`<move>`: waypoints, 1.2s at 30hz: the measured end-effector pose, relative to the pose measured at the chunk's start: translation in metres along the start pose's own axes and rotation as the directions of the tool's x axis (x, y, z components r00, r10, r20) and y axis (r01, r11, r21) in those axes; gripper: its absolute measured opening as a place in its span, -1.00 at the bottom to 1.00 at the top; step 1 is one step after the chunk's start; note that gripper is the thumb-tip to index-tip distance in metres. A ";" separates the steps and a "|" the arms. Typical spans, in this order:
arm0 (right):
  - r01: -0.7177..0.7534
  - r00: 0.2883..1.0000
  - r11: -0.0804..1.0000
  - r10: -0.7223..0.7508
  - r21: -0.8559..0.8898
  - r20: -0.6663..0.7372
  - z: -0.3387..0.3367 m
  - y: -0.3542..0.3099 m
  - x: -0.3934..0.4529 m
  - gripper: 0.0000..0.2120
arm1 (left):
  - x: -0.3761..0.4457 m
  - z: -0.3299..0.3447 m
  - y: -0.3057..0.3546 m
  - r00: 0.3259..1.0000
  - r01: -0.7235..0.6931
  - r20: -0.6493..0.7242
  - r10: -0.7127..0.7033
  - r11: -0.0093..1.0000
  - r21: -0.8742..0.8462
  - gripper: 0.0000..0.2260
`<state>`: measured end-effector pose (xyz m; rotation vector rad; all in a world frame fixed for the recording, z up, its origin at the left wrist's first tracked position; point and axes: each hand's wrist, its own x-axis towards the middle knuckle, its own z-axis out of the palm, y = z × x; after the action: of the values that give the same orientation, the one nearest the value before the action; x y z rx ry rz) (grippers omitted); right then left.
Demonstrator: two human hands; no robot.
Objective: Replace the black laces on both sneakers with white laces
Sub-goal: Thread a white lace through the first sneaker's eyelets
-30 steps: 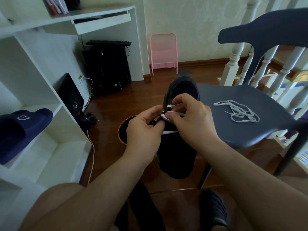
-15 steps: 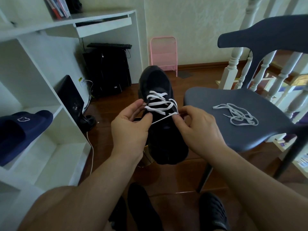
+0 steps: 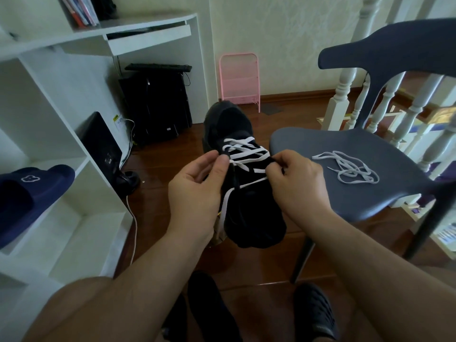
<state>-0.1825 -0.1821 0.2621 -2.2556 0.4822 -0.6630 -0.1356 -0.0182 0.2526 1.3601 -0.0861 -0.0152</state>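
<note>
Black sneaker [image 3: 244,193] held up in the air between both hands, toe pointing away, heel toward the person, above the wooden floor [image 3: 158,169]. White lace [image 3: 243,154] already crisscrossed through the upper eyelets, several rows visible. Left hand [image 3: 197,191] at the sneaker's left side, grip closed in a pinch: thumb and forefinger squeeze the lace at the left eyelet row, other fingers loosely curled; a loose lace end hangs down along the sneaker's left side past the palm. Right hand [image 3: 296,186] at the sneaker's right side, fingers curled tight, grip pinching the lace at the right eyelet row; a strand runs from there diagonally across the tongue toward the left. Second white lace [image 3: 350,169] lies in a loose tangle on the seat of a grey-blue chair [image 3: 320,144], just right of the right hand, not touching it. Other dark footwear [image 3: 212,312] on the floor low in view between the forearms, cannot tell if it is the second sneaker. White shelf unit [image 3: 81,174] on the left with a navy slipper [image 3: 29,193] on a shelf. Black computer tower [image 3: 155,107] under the white desk, pink rack [image 3: 239,80] against the wall, white balusters [image 3: 343,95] behind the chair.
</note>
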 end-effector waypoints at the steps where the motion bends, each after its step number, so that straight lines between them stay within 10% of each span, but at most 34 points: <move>1: 0.015 1.000 1.000 -0.015 -0.003 -0.016 0.000 0.000 -0.001 -0.83 | 0.004 -0.002 0.002 1.000 0.019 -0.019 -0.019 1.000 -0.018 -0.80; 6: 0.066 0.997 0.996 -0.069 -0.059 -0.047 0.004 0.004 -0.002 -0.88 | 0.016 -0.009 0.011 0.994 -0.004 -0.107 0.006 1.000 0.015 -0.86; 13: 0.074 0.990 0.995 -0.082 -0.067 -0.115 -0.004 0.014 0.011 -0.92 | 0.050 -0.047 0.035 0.956 -0.022 -0.275 -0.104 0.908 -0.419 -0.70; 17: 0.090 0.989 0.993 -0.098 -0.076 -0.109 0.003 0.010 0.005 -0.89 | 0.028 -0.023 0.019 0.994 0.103 0.022 -0.105 0.990 0.093 -0.81; 21: 0.117 0.984 0.989 -0.128 -0.096 -0.120 0.005 0.007 0.004 -0.88 | 0.017 -0.019 0.006 0.964 -0.225 0.259 0.055 0.689 0.689 -0.85; 26: 0.137 0.981 0.982 -0.152 -0.128 -0.123 0.004 0.011 0.004 -0.88 | 0.025 -0.027 0.002 0.876 -0.471 0.454 0.161 0.484 0.737 -0.82; 32: 0.092 0.980 0.989 -0.111 -0.116 -0.167 -0.007 0.016 0.012 -0.87 | 0.047 -0.051 0.017 0.943 -0.212 0.057 0.329 0.457 0.864 -0.87; 36: 0.096 0.981 0.989 -0.113 -0.112 -0.155 -0.005 0.013 0.008 -0.88 | 0.035 -0.037 0.014 0.936 -0.327 0.209 0.283 0.486 0.811 -0.78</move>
<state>-0.1811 -0.1976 0.2587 -2.3490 0.4883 -0.8984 -0.0989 0.0184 0.2610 2.3174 -0.4288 0.3477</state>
